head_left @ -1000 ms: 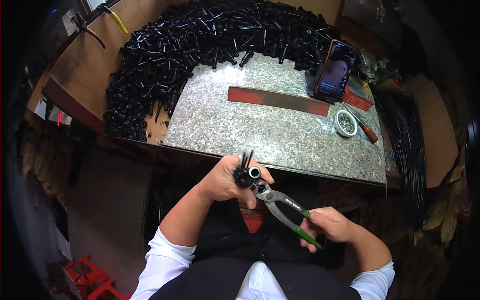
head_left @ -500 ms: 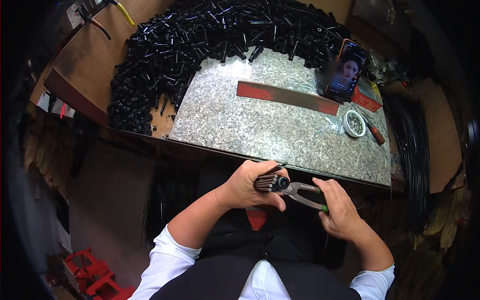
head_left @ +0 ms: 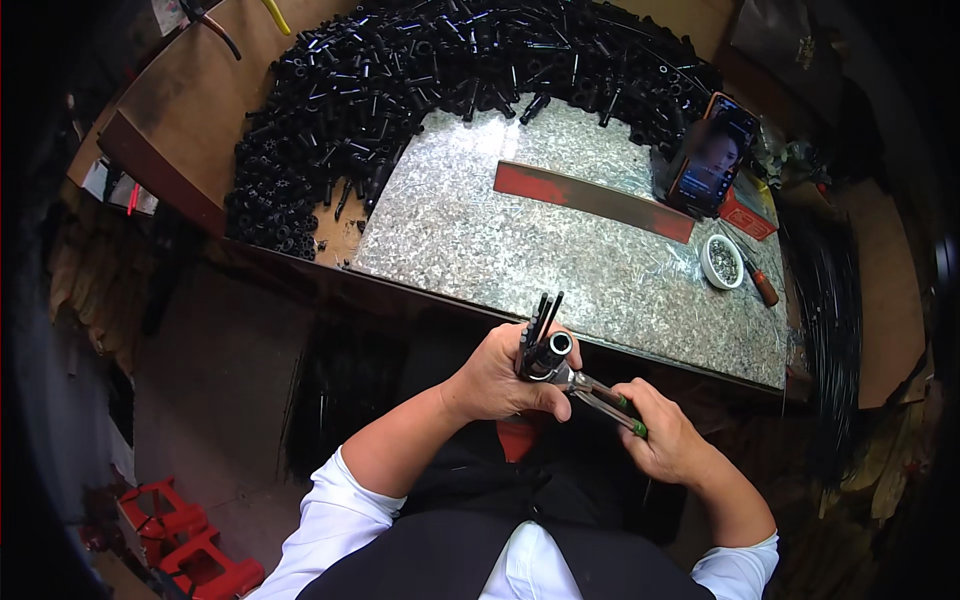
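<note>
2 hands are working just below the near edge of the speckled metal sheet [head_left: 560, 250]: the left hand [head_left: 500, 380] is gripping a short black tube [head_left: 548, 352] plus a few thin black rods [head_left: 542, 312], while the right hand [head_left: 665, 440] is squeezing green-handled pliers [head_left: 590, 390] whose nose is meeting the tube's end. Judging by this, a crimping or fitting step is underway, and the next move is calling for a steady tube and firm squeeze. Beyond the sheet, a heap of black tubes [head_left: 400, 90] is arcing round its far edge; a red-edged bar [head_left: 590, 200], a propped phone [head_left: 710, 155] and a small white dish [head_left: 722, 262] are lying on it, none obstructing the hands.
</note>
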Demonstrator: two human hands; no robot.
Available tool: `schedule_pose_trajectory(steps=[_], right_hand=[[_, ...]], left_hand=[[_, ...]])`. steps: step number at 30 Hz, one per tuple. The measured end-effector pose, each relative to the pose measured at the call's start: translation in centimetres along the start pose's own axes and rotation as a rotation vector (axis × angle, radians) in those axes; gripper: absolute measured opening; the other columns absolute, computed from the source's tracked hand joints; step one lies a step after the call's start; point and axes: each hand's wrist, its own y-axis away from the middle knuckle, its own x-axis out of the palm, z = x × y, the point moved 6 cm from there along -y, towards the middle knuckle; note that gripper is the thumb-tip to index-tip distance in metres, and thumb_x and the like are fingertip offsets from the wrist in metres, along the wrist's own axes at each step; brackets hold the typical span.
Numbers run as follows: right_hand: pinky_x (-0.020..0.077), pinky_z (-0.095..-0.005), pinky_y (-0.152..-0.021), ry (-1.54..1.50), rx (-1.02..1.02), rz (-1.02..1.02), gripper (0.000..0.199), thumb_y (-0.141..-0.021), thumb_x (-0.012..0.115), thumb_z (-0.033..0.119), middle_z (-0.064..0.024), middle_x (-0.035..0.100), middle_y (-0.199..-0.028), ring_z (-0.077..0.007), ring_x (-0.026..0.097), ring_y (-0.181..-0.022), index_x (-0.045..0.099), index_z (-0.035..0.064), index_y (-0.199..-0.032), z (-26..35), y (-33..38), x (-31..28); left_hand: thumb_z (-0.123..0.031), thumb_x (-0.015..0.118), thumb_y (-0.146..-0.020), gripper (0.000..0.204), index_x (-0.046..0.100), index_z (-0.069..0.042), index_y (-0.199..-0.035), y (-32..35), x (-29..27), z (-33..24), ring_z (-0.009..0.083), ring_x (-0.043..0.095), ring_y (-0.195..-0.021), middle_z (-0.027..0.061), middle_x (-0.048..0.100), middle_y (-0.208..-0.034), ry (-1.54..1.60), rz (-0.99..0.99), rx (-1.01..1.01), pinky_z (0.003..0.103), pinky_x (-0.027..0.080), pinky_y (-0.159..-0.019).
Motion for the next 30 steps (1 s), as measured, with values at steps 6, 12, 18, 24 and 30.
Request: schedule_pose_trajectory(steps=[6, 12, 18, 24, 30], right_hand=[[0.0463, -0.0389, -0.063, 0.028, -0.047, -0.105, 0.031, -0.078, 0.074, 0.012, -0.0146, 0.055, -0.081, -0.0347, 0.058, -0.071, 0.053, 0.0022, -0.098, -0.7, -0.6, 0.7], [0.0457, -0.0375, -0.057, 0.114, -0.062, -0.172, 0.030, -0.075, 0.077, 0.013, -0.0154, 0.055, -0.078, -0.0352, 0.058, -0.067, 0.053, 0.0014, -0.091, -1.1, -0.8, 0.4], [0.0459, -0.0345, -0.057, 0.230, -0.138, -0.476, 0.021, -0.079, 0.068, 0.003, -0.0147, 0.056, -0.076, -0.0293, 0.058, -0.062, 0.052, 0.0019, -0.092, -1.4, 0.0, -2.8], [0.0433, -0.0331, -0.058, 0.322, -0.054, -0.771, 0.011, -0.085, 0.059, 0.001, -0.0137, 0.055, -0.071, -0.0254, 0.056, -0.062, 0.053, 0.0000, -0.094, -2.9, 0.1, -10.0], [0.0456, -0.0421, -0.065, 0.560, 0.181, -0.670, 0.014, -0.079, 0.063, 0.003, -0.0222, 0.060, -0.079, -0.0422, 0.059, -0.076, 0.056, -0.0003, -0.091, -7.5, -2.4, -15.9]], left_hand=[[-0.037, 0.086, -0.058, 0.061, 0.060, -0.001, -0.099, 0.5, -0.3, 0.6, 0.0053, 0.053, -0.072, 0.0006, 0.058, -0.087, 0.065, -0.061, -0.046, 0.021, 0.043, -0.064], [-0.033, 0.087, -0.061, 0.059, 0.059, 0.000, -0.100, 0.8, -0.5, 0.6, 0.0040, 0.050, -0.064, -0.0035, 0.055, -0.070, 0.033, -0.139, -0.054, 0.021, 0.040, -0.062], [-0.029, 0.086, -0.064, 0.063, 0.051, 0.003, -0.106, 0.9, -1.5, 0.5, 0.0026, 0.046, -0.056, -0.0055, 0.049, -0.057, -0.114, -0.136, 0.042, 0.020, 0.038, -0.059], [-0.024, 0.084, -0.071, 0.065, 0.044, 0.005, -0.114, 1.4, -2.3, 1.7, 0.0042, 0.046, -0.052, -0.0040, 0.047, -0.056, -0.039, -0.181, -0.001, 0.018, 0.036, -0.052], [-0.026, 0.083, -0.071, 0.068, 0.042, 0.004, -0.117, 1.5, -1.7, 1.4, 0.0043, 0.043, -0.049, -0.0046, 0.044, -0.055, 0.024, -0.149, -0.023, 0.020, 0.035, -0.048]])
